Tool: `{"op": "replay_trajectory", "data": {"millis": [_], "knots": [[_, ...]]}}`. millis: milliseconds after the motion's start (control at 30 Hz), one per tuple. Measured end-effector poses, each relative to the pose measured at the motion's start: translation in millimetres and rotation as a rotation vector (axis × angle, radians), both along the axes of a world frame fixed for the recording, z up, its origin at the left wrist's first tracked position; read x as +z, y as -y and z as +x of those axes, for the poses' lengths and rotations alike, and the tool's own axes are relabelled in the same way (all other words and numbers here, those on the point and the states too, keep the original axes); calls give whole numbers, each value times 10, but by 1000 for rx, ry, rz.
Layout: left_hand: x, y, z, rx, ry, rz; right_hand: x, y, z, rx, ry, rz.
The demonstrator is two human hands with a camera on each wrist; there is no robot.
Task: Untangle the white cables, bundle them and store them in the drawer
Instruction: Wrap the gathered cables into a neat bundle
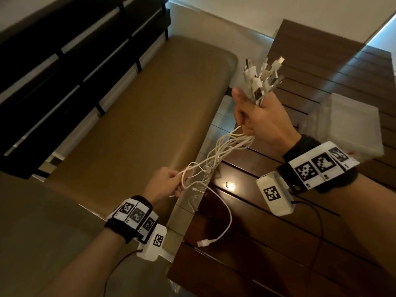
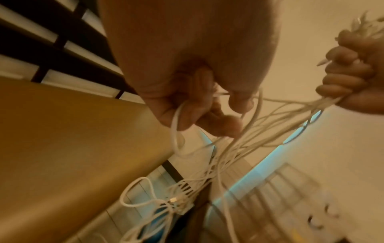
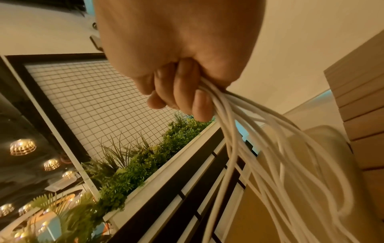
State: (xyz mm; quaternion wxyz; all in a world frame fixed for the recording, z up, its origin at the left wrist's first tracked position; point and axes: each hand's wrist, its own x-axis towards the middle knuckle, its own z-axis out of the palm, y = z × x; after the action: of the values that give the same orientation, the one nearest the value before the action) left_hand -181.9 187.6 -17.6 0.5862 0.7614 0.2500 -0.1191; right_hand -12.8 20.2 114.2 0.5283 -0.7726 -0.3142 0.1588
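My right hand (image 1: 257, 116) is raised over the dark wooden table (image 1: 278, 243) and grips a bunch of white cables (image 1: 216, 155). Their plug ends (image 1: 263, 78) stick up out of the fist. The strands (image 3: 259, 148) stream down and left from it. Lower left, my left hand (image 1: 169, 181) pinches a few of the cable loops (image 2: 176, 131) between curled fingers. The tangled rest (image 2: 178, 200) hangs below, off the table edge. One loose cable with a USB plug (image 1: 203, 242) lies on the table. No drawer is identifiable.
A tan padded bench (image 1: 132, 116) runs along the left, backed by a dark slatted rail (image 1: 64, 61). A translucent plastic box (image 1: 347, 125) stands on the table at the right. A wire grid with green plants (image 3: 135, 164) shows in the right wrist view.
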Motion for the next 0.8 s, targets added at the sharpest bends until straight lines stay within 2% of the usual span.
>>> {"op": "replay_trajectory", "data": {"millis": [133,200,300,400,533,667,733,800], "knots": [[170,94,96,67,146,-417,-74,-20,-104,160,124,-319],[288,150,165,70,193,-465,-187,-32,-168,269,142,-412],[393,167,249,-29,205,-402,-347,-37,-257,355,101,-445],[439,152,289,-61,180,-351,-416,0,-293,395,37,-386],[423,168,250,1,177,-440,-457,62,-242,397,14,-404],[393,158,172,82,190,-492,-540,119,-219,264,-26,-282],[314,135,129,211,168,-509,-579,139,-213,145,-146,-145],[209,102,100,402,112,-625,-605,167,-208,57,-415,78]]}}
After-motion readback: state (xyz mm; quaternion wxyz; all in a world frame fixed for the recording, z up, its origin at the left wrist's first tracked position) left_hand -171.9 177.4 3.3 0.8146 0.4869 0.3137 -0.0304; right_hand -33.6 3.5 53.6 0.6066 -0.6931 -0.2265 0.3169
